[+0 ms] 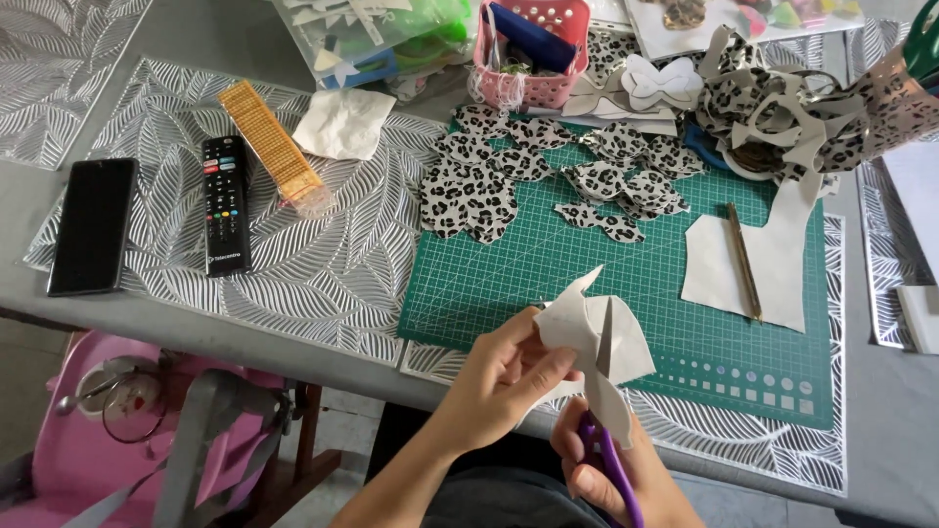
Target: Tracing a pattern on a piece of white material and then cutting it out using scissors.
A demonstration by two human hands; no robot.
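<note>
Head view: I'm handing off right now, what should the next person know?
Left hand pinches the pale sheet piece over the table edge. Right hand works purple-handled scissors, blades in the sheet. Done: a pile of cut leopard-print shapes at the back of the green cutting mat. Left: this cut is unfinished; another pale sheet with a pen lies on the mat.

The cutting mat [509,284] is green with a pale grid, strewn with black-and-white leopard-print pieces [469,196]. The scissors [611,469] have purple handles, the basket [543,83] is pink, and the placemat [313,264] shows white leaves on grey.
</note>
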